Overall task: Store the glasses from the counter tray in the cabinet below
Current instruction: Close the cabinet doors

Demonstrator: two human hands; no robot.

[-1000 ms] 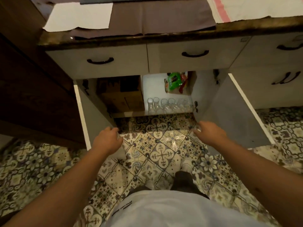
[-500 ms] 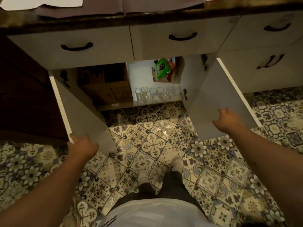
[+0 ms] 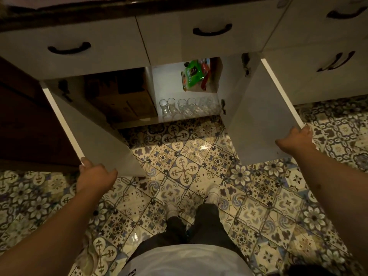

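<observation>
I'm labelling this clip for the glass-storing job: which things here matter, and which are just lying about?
Job:
glasses
left door
right door
left hand
right hand

Lying about:
cardboard box
green packet
drawers

The glasses (image 3: 180, 107) are clear glass with small glints. The cabinet doors (image 3: 256, 116) and drawer fronts (image 3: 95, 54) look smooth, matt and pale, with dark, slightly glossy handles (image 3: 212, 31). The floor tiles (image 3: 185, 168) are patterned and shiny, catching light. A green packet (image 3: 192, 76) looks like glossy plastic. The box (image 3: 123, 102) appears dull brown cardboard. The countertop edge (image 3: 99, 8) is dark, polished stone.
</observation>
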